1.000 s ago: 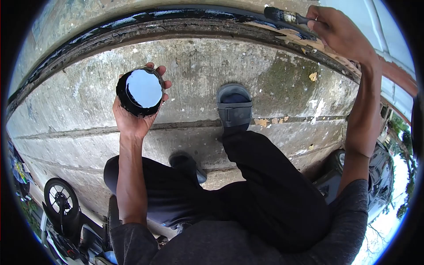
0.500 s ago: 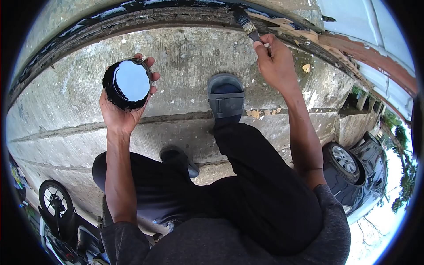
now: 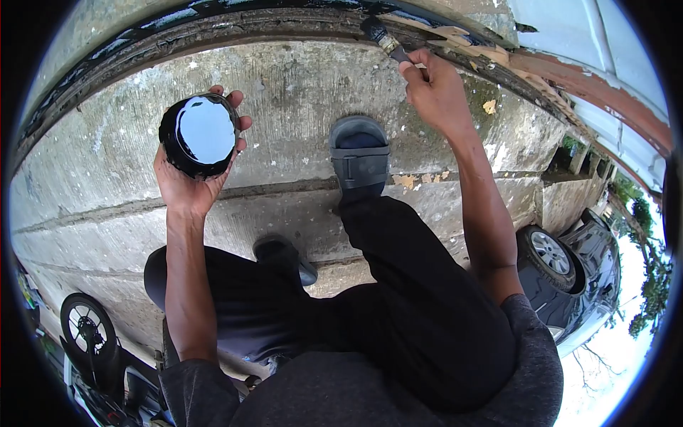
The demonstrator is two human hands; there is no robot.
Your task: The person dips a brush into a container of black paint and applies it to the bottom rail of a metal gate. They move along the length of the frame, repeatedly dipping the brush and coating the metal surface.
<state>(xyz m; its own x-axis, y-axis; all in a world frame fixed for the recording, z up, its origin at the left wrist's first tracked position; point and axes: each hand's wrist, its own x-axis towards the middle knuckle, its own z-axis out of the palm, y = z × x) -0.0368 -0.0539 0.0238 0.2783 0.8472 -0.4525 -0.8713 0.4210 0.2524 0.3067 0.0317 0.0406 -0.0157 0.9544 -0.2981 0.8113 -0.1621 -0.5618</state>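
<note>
My left hand (image 3: 192, 186) is wrapped round a round can of black paint (image 3: 171, 139), whose glossy surface reflects the sky. In my right hand (image 3: 437, 92) the handle of a paintbrush (image 3: 390, 45) is pinched between thumb and fingers. Black paint covers the bristles, which point up and left, close to the long dark edge (image 3: 277, 8) at the top of the view. That edge is partly coated in wet, shiny black. Whether the bristles touch it I cannot tell.
Concrete paving (image 3: 284, 85) with grooves spreads under my sandalled feet (image 3: 361, 153). Peeling boards (image 3: 569, 67) stand at the upper right. A dark car (image 3: 576, 267) is parked on the right, and a motorcycle wheel (image 3: 88, 324) shows at the lower left.
The brush in my right hand has moved slightly left and down in the view. The can in my left hand has shifted a little left. Both grips look the same.
</note>
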